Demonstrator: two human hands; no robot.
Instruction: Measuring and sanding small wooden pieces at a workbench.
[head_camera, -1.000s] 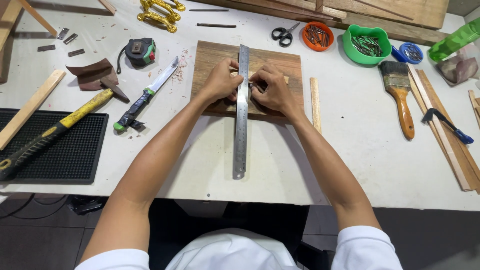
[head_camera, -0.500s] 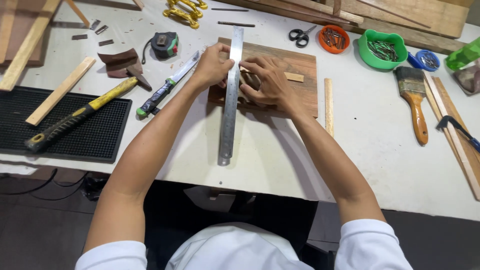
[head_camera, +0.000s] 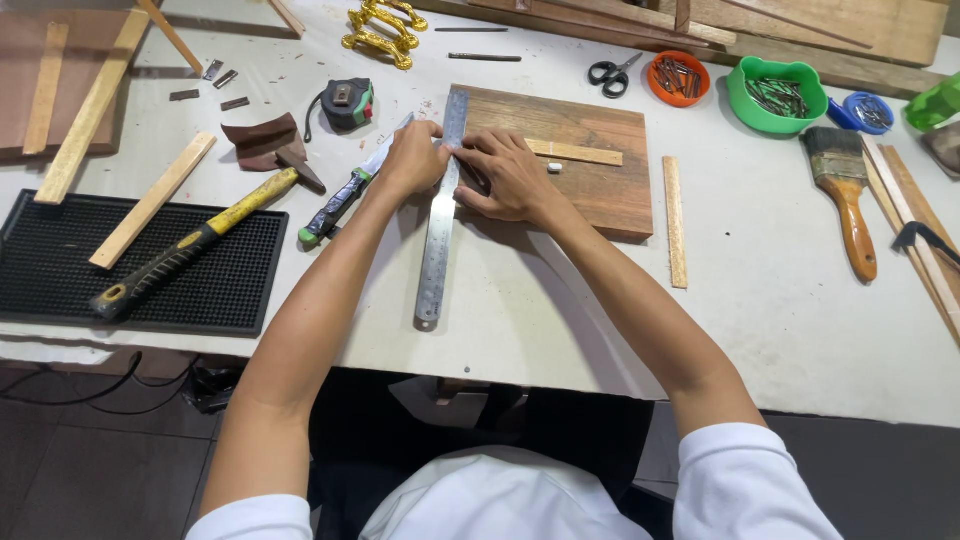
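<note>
We see the left hand (head_camera: 412, 160) with fingers curled and pressed down on a long steel ruler (head_camera: 441, 215), which lies lengthwise across the left edge of a wooden board (head_camera: 590, 160) and runs toward the near edge of the surface (head_camera: 780, 330). The right hand (head_camera: 512, 178) rests just right of the ruler, fingers spread flat on the board. A thin wood strip (head_camera: 575, 153) lies beyond its fingertips. A yellow-handled hammer (head_camera: 195, 240) sits to the left.

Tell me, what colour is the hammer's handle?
Yellow and black, on the hammer seen from the head view.
</note>
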